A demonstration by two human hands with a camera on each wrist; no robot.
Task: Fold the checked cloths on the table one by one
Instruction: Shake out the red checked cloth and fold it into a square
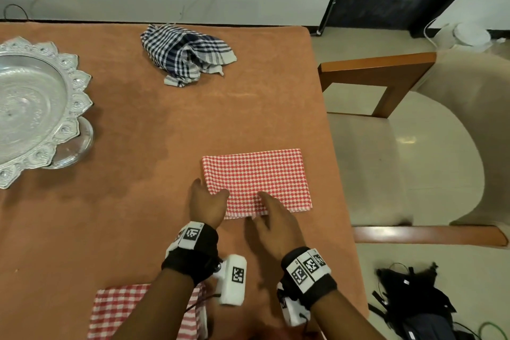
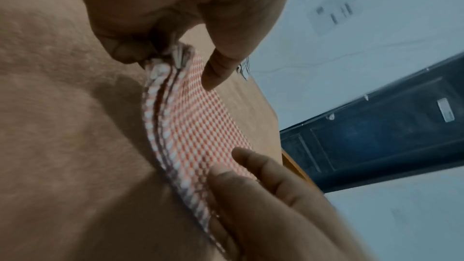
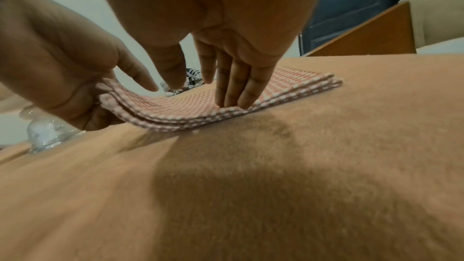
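A folded red-checked cloth [image 1: 256,176] lies near the table's right edge, in several layers. My left hand [image 1: 211,196] pinches its near-left corner and lifts that corner a little off the table; the pinch [image 2: 163,55] shows between thumb and fingers in the left wrist view. My right hand [image 1: 271,215] lies with straight fingers [image 3: 232,94] pressing the cloth's near edge [image 3: 191,104] flat. A crumpled blue-checked cloth [image 1: 187,54] sits at the far side of the table. Another red-checked cloth [image 1: 118,309] lies at the near edge, partly under my left forearm.
The table [image 1: 138,201] has an orange-brown cover. A silver scalloped tray [image 1: 33,107] on a glass foot stands at the left. A wooden-armed chair [image 1: 400,124] stands close to the right edge, and dark bags [image 1: 414,303] lie on the floor.
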